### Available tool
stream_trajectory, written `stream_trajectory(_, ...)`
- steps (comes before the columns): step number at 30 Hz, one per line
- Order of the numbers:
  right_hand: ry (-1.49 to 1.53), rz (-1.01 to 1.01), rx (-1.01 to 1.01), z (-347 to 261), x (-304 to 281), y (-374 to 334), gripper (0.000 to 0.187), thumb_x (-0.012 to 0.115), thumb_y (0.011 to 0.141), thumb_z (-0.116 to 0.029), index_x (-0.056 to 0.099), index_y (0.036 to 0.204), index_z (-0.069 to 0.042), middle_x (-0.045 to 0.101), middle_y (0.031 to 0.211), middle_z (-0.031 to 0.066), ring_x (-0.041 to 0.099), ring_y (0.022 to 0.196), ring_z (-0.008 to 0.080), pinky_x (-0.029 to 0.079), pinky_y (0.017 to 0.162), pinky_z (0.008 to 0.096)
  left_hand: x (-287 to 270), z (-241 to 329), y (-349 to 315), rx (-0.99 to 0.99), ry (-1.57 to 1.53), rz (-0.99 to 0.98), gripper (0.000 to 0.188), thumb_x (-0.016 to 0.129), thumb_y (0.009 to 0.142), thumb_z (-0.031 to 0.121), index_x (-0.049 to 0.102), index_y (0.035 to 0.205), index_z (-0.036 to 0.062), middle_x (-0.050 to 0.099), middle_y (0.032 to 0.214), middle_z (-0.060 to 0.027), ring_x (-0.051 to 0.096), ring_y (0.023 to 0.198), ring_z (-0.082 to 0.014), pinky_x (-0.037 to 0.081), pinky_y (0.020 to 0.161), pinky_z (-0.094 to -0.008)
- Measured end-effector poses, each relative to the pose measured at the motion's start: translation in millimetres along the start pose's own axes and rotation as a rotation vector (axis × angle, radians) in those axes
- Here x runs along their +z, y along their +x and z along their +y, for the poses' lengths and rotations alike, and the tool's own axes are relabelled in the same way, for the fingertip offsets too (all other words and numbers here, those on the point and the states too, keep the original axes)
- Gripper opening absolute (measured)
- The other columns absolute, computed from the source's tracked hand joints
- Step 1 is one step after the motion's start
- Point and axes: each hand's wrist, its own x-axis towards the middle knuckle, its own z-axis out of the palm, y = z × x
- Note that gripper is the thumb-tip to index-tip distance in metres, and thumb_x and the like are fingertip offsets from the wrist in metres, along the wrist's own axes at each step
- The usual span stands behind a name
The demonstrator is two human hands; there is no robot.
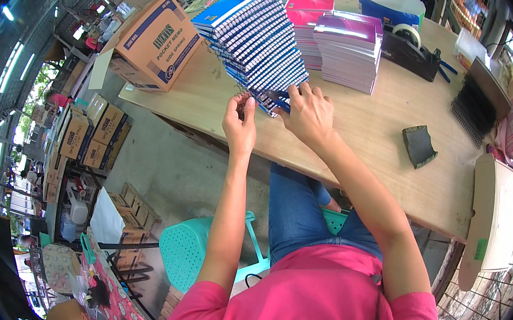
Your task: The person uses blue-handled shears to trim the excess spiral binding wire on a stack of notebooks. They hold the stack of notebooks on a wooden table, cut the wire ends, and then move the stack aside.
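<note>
Notebook stack [259,41] blocks ahead; room rightward across tabletop [376,126].

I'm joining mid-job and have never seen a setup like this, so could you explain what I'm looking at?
There is no robot here, just a person's two bare hands. The single picture comes from a fisheye camera worn on the head, looking down, so straight edges bend near the rim.

On the wooden table stand a stack of blue spiral notebooks, a pink stack, a purple stack, a carton, a tape dispenser and a dark block.

The right hand grips what looks like a blue-handled tool, partly hidden, at the blue stack's near end. The left hand is beside it; what its fingertips pinch, if anything, is unclear.
</note>
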Motion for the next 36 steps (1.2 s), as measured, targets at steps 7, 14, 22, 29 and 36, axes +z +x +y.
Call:
stream_trajectory(7, -0.025, -0.286, 0.064, 2.4, 8.8, 16.3, 0.048, 0.078, 0.075, -0.04, 0.061, 0.102, -0.005, 0.064, 0.102, 0.0135, 0.065, 0.093, 0.0327, 0.052, 0.073, 0.049, 4.9, 8.6, 4.7, 0.107, 0.113, 0.062, 0.021, 0.063, 0.098, 0.018, 0.064, 0.105, -0.0019, 0.068, 0.09, -0.0048, 0.057, 0.074, -0.0078, 0.047, 0.068, -0.0245)
stream_trajectory(14, -0.007, 0.039, -0.017, -2.0, -2.5, 2.2, 0.034, 0.075, 0.075, -0.029, 0.06, 0.095, -0.005, 0.065, 0.098, 0.0118, 0.066, 0.092, 0.0322, 0.052, 0.07, 0.0516, -1.9, 12.5, 0.2, 0.035, 0.161, 0.066, 0.024, 0.066, 0.096, 0.02, 0.065, 0.103, -0.0033, 0.068, 0.089, -0.0054, 0.06, 0.081, -0.0101, 0.049, 0.075, -0.0268)
stream_trajectory(22, -0.031, -0.017, -0.044, -4.2, 4.5, 13.3, 0.024, 0.071, 0.074, -0.018, 0.063, 0.092, -0.005, 0.066, 0.088, 0.0128, 0.068, 0.085, 0.0342, 0.052, 0.065, 0.0528, -0.8, 21.5, 3.2, 0.072, 0.153, 0.057, 0.026, 0.066, 0.096, 0.021, 0.065, 0.102, -0.0037, 0.068, 0.088, -0.0054, 0.061, 0.08, -0.01, 0.049, 0.074, -0.0268)
stream_trajectory(29, -0.021, 0.082, -0.053, -3.9, 4.4, 8.8, 0.039, 0.078, 0.074, -0.037, 0.061, 0.092, -0.006, 0.065, 0.087, 0.0107, 0.067, 0.082, 0.0316, 0.051, 0.065, 0.0477, -11.0, 18.2, 1.1, 0.044, 0.212, 0.061, 0.025, 0.066, 0.096, 0.021, 0.066, 0.102, -0.0025, 0.069, 0.086, -0.0055, 0.06, 0.076, -0.0098, 0.049, 0.072, -0.0258)
stream_trajectory(36, -0.064, 0.081, -0.089, -19.4, -4.5, 10.8, 0.044, 0.078, 0.074, -0.041, 0.061, 0.096, -0.006, 0.064, 0.092, 0.0117, 0.066, 0.089, 0.0306, 0.05, 0.069, 0.0478, -25.2, 31.4, 8.3, 0.181, 0.303, 0.017, 0.025, 0.067, 0.095, 0.023, 0.067, 0.103, -0.0009, 0.069, 0.086, -0.0054, 0.058, 0.073, -0.0092, 0.048, 0.069, -0.0258)
